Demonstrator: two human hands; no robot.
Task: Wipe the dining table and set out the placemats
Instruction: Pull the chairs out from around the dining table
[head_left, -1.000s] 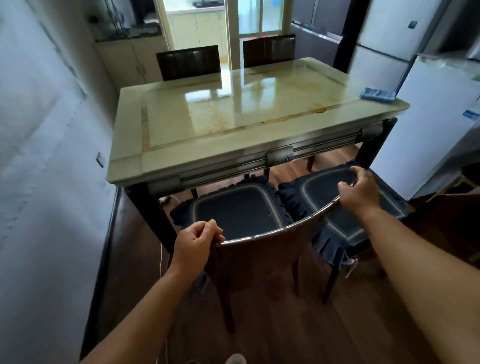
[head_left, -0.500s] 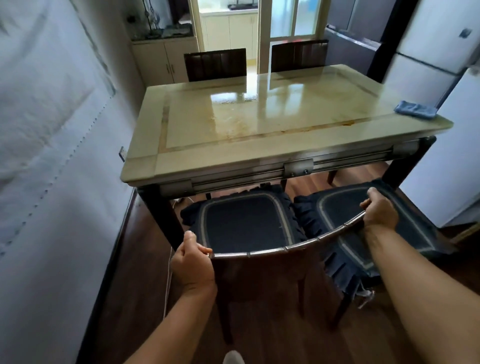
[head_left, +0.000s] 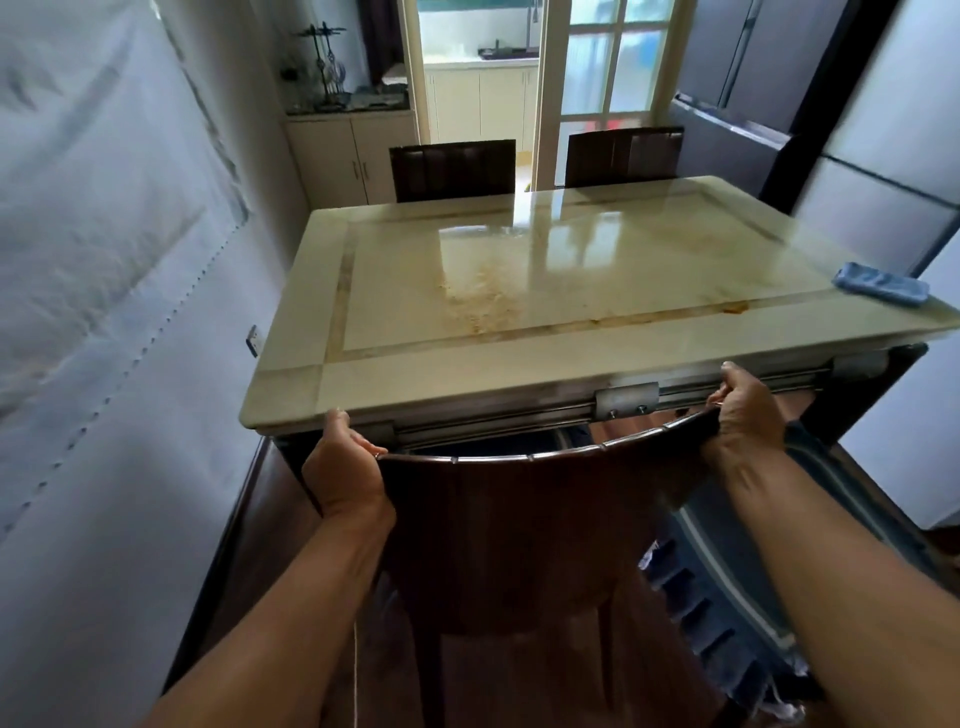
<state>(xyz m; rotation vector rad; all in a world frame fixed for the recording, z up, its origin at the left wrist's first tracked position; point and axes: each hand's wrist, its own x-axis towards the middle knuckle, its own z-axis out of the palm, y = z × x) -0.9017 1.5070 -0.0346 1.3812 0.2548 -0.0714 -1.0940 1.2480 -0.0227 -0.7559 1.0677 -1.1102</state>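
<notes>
Worktop (head_left: 597, 291), glossy cream stone, fills the head view, stained near its middle. A blue cloth (head_left: 880, 283) lies at its right corner. Against its near edge, left hand (head_left: 343, 467) and right hand (head_left: 748, 410) fingers grip a brown chair's (head_left: 519, 535) top rail.

We see the dining table (head_left: 561, 291) in a glossy cream-beige, with a thin tan inlaid line framing its centre panel and orange-brown stains blotched near the middle; a blue cloth (head_left: 880, 283) lies at its right edge, ribbed in texture as far as we can tell; the near chair back (head_left: 519, 535) is dark reddish-brown with a silvery top rail; the seat cushion (head_left: 737, 582) at right is navy with a pale grey border stripe and frilled edge; two far chairs (head_left: 453, 169) are dark brown, vertically panelled.
</notes>
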